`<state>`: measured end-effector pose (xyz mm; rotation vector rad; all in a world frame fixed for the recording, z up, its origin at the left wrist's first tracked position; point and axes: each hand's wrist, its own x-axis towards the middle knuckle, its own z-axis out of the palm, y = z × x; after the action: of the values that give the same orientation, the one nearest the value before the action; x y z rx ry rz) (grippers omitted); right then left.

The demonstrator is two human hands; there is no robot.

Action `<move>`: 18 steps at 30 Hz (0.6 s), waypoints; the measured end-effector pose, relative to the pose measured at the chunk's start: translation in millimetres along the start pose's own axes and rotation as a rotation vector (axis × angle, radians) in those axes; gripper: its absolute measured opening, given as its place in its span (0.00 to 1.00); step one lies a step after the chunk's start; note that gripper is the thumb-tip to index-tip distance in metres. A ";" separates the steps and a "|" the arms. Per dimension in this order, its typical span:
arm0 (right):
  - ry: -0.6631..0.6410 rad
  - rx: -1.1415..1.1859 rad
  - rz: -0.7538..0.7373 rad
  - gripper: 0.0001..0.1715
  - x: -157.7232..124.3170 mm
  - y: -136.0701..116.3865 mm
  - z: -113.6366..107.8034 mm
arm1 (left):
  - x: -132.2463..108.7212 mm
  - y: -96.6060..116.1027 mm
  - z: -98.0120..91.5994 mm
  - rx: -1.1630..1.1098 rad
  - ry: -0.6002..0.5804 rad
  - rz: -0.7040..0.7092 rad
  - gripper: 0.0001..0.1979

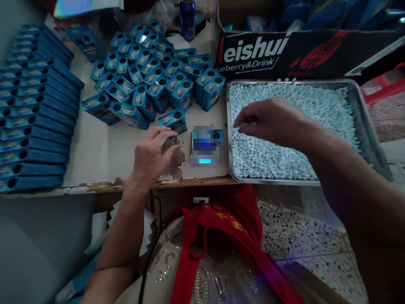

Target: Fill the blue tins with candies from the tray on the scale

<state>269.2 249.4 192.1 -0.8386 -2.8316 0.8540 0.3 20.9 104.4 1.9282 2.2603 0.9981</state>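
My left hand point(154, 153) is at the table's front edge, thumb and fingers apart in a curve. Its fingertips reach the near side of a small blue box point(174, 120) with a round dark hole in its top; whether they touch it I cannot tell. To its right, a blue box point(217, 135) sits on a small device with a lit display point(205, 161), partly blurred out. My right hand point(262, 120) is over the left part of a metal tray point(231, 169), fingers curled together around a few pale blue candies point(251, 123). Similar candies point(294, 101) fill the tray.
Several upright blue boxes point(142, 95) crowd the table's middle. More lie stacked in rows point(41, 122) at the left. A black carton point(300, 55) holding blue packs stands behind the tray. A dark blue can point(188, 21) is at the back.
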 end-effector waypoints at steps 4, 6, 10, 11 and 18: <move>-0.010 -0.035 -0.157 0.09 22.9 -31.3 5.2 | -8.2 -7.0 -3.3 0.027 -0.057 -0.068 0.18; -0.036 -0.047 -0.189 0.11 28.9 -37.0 13.8 | -11.7 -13.2 -4.5 0.031 -0.070 -0.070 0.18; -0.083 -0.133 -0.205 0.15 33.2 -47.9 26.8 | -14.0 -23.2 -4.1 0.004 -0.096 -0.057 0.20; -0.086 -0.143 -0.202 0.15 32.7 -50.8 26.9 | -13.8 -24.9 -4.0 -0.005 -0.098 -0.056 0.21; 0.111 -0.150 0.023 0.13 9.8 -4.8 9.2 | -14.6 -40.9 -9.8 -0.006 -0.028 -0.027 0.19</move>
<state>256.7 246.7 186.0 -0.9069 -2.8205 0.5825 -36.3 1.8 87.6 1.8918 2.2594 0.9677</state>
